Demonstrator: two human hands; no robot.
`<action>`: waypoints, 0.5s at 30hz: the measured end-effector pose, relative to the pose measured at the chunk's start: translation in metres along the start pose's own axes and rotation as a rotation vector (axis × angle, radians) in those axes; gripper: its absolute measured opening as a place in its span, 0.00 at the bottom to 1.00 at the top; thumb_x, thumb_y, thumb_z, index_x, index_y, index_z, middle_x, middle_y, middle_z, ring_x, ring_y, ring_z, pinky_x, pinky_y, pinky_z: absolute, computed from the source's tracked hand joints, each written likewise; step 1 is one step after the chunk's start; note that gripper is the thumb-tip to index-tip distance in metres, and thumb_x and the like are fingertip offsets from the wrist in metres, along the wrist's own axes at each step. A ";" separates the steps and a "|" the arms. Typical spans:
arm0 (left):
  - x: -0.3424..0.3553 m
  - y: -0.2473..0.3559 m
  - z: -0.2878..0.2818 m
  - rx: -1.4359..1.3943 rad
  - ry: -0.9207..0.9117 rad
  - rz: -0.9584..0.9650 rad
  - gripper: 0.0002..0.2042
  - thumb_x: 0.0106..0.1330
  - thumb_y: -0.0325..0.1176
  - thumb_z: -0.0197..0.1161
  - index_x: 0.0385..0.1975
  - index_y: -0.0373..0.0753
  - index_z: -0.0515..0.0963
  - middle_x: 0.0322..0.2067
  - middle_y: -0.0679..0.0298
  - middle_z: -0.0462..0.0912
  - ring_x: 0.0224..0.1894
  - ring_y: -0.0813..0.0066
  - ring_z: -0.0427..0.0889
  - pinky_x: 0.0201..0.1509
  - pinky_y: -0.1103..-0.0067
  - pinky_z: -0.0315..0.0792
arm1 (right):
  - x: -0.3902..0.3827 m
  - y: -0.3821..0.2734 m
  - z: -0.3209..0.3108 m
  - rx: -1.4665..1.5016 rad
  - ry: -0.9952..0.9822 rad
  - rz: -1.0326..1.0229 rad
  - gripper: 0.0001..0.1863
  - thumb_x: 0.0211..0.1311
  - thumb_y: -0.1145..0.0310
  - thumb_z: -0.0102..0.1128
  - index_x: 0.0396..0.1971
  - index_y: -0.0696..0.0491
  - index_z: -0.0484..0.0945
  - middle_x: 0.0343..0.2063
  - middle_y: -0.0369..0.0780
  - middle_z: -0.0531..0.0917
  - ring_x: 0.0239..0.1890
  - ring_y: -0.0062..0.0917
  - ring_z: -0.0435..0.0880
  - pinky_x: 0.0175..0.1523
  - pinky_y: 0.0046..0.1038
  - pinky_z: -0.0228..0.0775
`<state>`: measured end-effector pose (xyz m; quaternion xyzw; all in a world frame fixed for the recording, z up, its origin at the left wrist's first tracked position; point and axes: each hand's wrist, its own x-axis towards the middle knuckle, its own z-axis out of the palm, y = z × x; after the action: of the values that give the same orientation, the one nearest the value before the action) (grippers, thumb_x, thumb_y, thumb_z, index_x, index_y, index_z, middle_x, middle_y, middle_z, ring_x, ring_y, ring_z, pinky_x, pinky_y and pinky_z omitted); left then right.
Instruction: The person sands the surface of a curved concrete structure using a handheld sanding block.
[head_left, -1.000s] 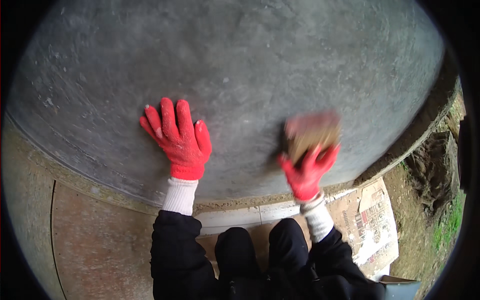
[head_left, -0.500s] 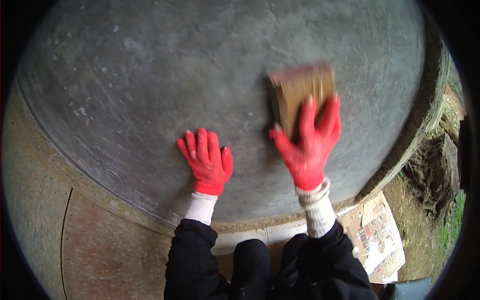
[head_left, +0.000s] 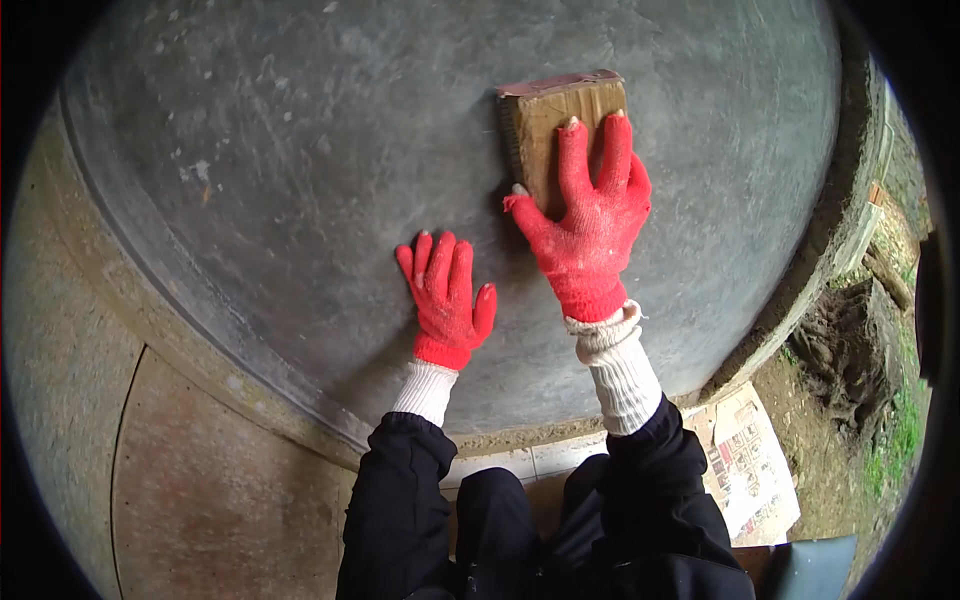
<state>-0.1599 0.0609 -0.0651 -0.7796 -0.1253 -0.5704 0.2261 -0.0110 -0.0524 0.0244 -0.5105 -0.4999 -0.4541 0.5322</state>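
Note:
A wide, dark grey surface [head_left: 350,130], smooth like trowelled cement and marked with pale specks, spreads before me. My right hand [head_left: 590,225], in a red glove with bare fingertips, grips a thick brown block [head_left: 545,130] from its near end. Thumb and fingers spread over the block, which lies against the grey surface. A reddish strip covers its far end, and its left side is dark and ridged; its underside is hidden. To the left and nearer to me, my left hand [head_left: 445,300], also red-gloved, rests on the surface with fingers apart and nothing in it.
A raised rim [head_left: 810,300] curves along the right side of the grey surface. Brown boards [head_left: 220,460] lie at the lower left. Printed paper [head_left: 745,465] sits at the lower right, near a bluish-grey panel [head_left: 815,570]. Beyond are a dark rough lump [head_left: 850,345] and grass [head_left: 890,460].
My right hand and the block have moved away from me and slightly left. My left hand has shifted a little right and farther from me, still spread on the surface.

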 end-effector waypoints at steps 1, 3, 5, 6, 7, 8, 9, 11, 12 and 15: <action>-0.001 0.000 -0.008 0.007 0.003 0.000 0.27 0.61 0.40 0.54 0.57 0.27 0.65 0.60 0.44 0.64 0.64 0.36 0.58 0.68 0.42 0.43 | -0.010 0.002 0.003 0.006 0.032 0.004 0.39 0.40 0.57 0.74 0.55 0.53 0.71 0.56 0.57 0.69 0.50 0.57 0.71 0.50 0.51 0.67; 0.007 -0.007 -0.022 0.035 0.062 -0.031 0.28 0.62 0.40 0.54 0.58 0.27 0.64 0.62 0.44 0.62 0.65 0.37 0.57 0.69 0.43 0.44 | -0.059 0.006 0.005 -0.078 0.024 0.044 0.39 0.42 0.57 0.74 0.57 0.53 0.69 0.57 0.59 0.67 0.51 0.58 0.70 0.50 0.52 0.67; 0.014 -0.024 -0.039 0.090 0.122 -0.067 0.28 0.63 0.39 0.54 0.59 0.27 0.63 0.62 0.43 0.62 0.65 0.38 0.57 0.70 0.44 0.44 | -0.170 0.010 0.004 -0.057 -0.082 0.053 0.42 0.43 0.56 0.75 0.59 0.52 0.65 0.55 0.59 0.67 0.51 0.61 0.69 0.48 0.56 0.66; 0.016 -0.031 -0.041 0.127 0.179 -0.115 0.28 0.63 0.39 0.54 0.60 0.27 0.63 0.63 0.43 0.61 0.66 0.39 0.57 0.70 0.45 0.45 | -0.230 0.014 -0.002 -0.044 -0.156 0.067 0.43 0.41 0.56 0.76 0.59 0.50 0.65 0.54 0.58 0.67 0.50 0.60 0.69 0.48 0.56 0.66; 0.016 -0.040 -0.048 0.133 0.186 -0.110 0.28 0.63 0.39 0.54 0.60 0.27 0.63 0.63 0.43 0.61 0.66 0.39 0.57 0.70 0.45 0.45 | -0.260 0.005 -0.013 -0.018 -0.269 0.041 0.43 0.39 0.56 0.76 0.58 0.49 0.65 0.54 0.58 0.67 0.50 0.59 0.70 0.47 0.56 0.67; 0.015 -0.050 -0.053 0.208 0.115 -0.131 0.28 0.64 0.38 0.55 0.60 0.27 0.62 0.63 0.42 0.61 0.66 0.39 0.57 0.70 0.46 0.46 | -0.283 0.008 -0.015 -0.014 -0.261 0.037 0.43 0.39 0.56 0.76 0.58 0.49 0.65 0.54 0.58 0.67 0.50 0.59 0.70 0.47 0.56 0.67; 0.016 -0.058 -0.054 0.281 0.045 -0.150 0.28 0.64 0.38 0.55 0.61 0.27 0.62 0.63 0.42 0.61 0.66 0.39 0.57 0.70 0.46 0.47 | -0.276 0.002 -0.017 0.001 -0.292 0.024 0.42 0.39 0.56 0.76 0.57 0.49 0.65 0.54 0.57 0.67 0.50 0.59 0.70 0.47 0.55 0.67; 0.013 -0.065 -0.055 0.303 0.043 -0.088 0.28 0.64 0.37 0.55 0.61 0.26 0.62 0.63 0.41 0.61 0.66 0.39 0.58 0.69 0.46 0.48 | -0.252 0.001 0.000 0.011 -0.245 0.005 0.42 0.38 0.56 0.76 0.56 0.50 0.66 0.55 0.57 0.67 0.50 0.59 0.70 0.47 0.54 0.67; 0.006 -0.067 -0.057 0.314 0.016 -0.040 0.29 0.64 0.37 0.55 0.62 0.26 0.62 0.63 0.41 0.62 0.66 0.38 0.58 0.69 0.45 0.48 | -0.201 -0.010 0.009 0.005 -0.184 0.008 0.42 0.38 0.56 0.76 0.56 0.50 0.66 0.55 0.57 0.67 0.51 0.59 0.70 0.46 0.54 0.68; 0.011 -0.058 -0.039 0.236 0.065 -0.055 0.28 0.63 0.37 0.55 0.61 0.26 0.63 0.62 0.41 0.63 0.65 0.38 0.59 0.69 0.45 0.49 | -0.043 -0.018 0.004 -0.062 -0.076 -0.037 0.40 0.40 0.57 0.74 0.57 0.52 0.68 0.57 0.56 0.68 0.52 0.56 0.70 0.51 0.51 0.66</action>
<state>-0.2150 0.0914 -0.0326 -0.7251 -0.2054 -0.5826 0.3044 -0.0328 -0.0506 -0.0172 -0.5344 -0.5147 -0.4594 0.4882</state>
